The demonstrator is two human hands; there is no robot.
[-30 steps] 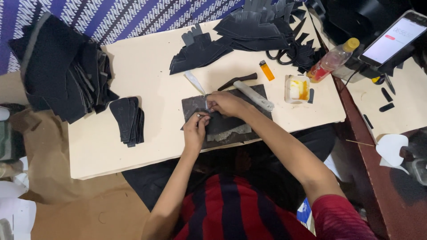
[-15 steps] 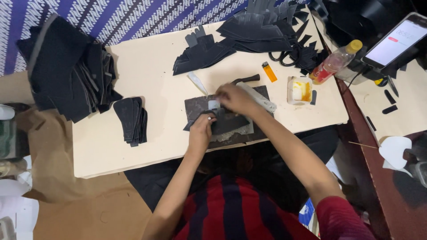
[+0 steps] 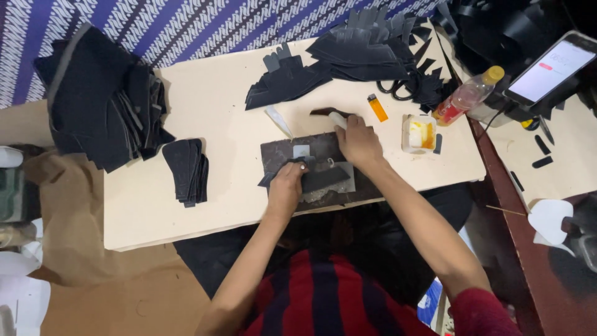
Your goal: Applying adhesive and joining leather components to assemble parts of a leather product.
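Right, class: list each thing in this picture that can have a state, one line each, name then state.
left hand: pressing a black cut piece flat on the dark work slab
right hand: closed on a pale-handled hammer
orange lighter: lying flat, unlit
plastic bottle: on its side, yellow cap on
glue tub: open, lid off
phone: screen lit, propped up
small black stack: piled, untouched

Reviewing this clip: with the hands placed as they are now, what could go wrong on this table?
The left hand alone pins the black cut piece on the dark work slab; it could slip. The right hand grips the hammer close to the open glue tub, which a swing might tip. The orange lighter lies near that glue.
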